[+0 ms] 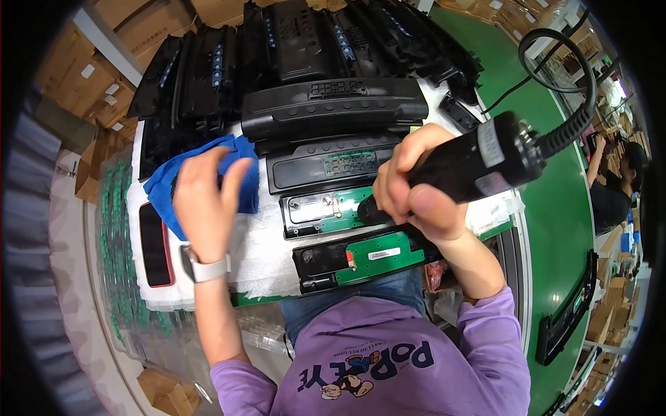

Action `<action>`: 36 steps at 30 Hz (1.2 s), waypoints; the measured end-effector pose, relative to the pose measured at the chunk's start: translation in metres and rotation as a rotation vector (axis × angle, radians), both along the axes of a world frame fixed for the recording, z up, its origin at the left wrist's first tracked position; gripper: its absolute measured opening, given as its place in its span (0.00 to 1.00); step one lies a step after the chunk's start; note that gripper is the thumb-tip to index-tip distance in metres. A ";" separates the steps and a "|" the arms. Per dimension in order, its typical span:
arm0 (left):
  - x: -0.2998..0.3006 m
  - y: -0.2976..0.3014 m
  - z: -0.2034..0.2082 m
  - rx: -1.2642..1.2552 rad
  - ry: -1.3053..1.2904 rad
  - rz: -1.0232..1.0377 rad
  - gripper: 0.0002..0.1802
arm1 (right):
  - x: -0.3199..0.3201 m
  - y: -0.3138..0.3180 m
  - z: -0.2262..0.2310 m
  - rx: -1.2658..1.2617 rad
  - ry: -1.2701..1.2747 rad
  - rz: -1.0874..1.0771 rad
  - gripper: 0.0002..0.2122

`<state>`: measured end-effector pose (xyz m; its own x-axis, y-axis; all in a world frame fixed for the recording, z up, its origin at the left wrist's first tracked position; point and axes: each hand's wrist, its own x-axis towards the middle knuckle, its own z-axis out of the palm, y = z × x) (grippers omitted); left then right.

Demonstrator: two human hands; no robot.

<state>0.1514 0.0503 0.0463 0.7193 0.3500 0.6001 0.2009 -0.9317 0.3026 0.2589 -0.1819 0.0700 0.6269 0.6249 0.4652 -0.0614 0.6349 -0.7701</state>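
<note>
A black corded electric screwdriver (458, 166) is gripped in my right hand (423, 187), lying tilted with its nose down at the green circuit board (352, 216) of a black plastic panel (305, 208). Whether the bit touches a screw is hidden. My left hand (205, 201) hovers by a crumpled blue cloth (163, 187), fingers and thumb apart; something dark shows on the cloth behind the thumb. Nearest me lies a second black panel (319, 262) with a green circuit board (388, 255). Beyond them rests a panel with a display window (298, 170).
Black panels (298, 41) crowd the back of the white-covered table (267, 260). A red-edged phone (154, 243) lies at left. The screwdriver's cable (583, 104) loops up at right. Along the right runs a green bench (555, 229) with another panel (569, 312); a person (614, 187) stands beyond.
</note>
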 end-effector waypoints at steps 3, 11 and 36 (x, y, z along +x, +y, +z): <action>-0.031 0.034 -0.011 0.268 0.274 0.345 0.16 | -0.006 0.006 0.000 -0.095 -0.005 -0.011 0.11; -0.044 0.059 -0.035 0.167 0.338 0.318 0.06 | -0.014 0.014 0.000 -0.277 -0.169 -0.083 0.10; -0.007 -0.005 -0.038 -2.072 -0.261 -0.635 0.08 | -0.016 0.007 0.034 -0.024 -0.013 0.110 0.13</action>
<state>0.1442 0.0450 0.0088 0.9554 0.2630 -0.1346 -0.1166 0.7542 0.6463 0.2432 -0.1747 0.1039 0.5482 0.7006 0.4567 -0.1193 0.6060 -0.7865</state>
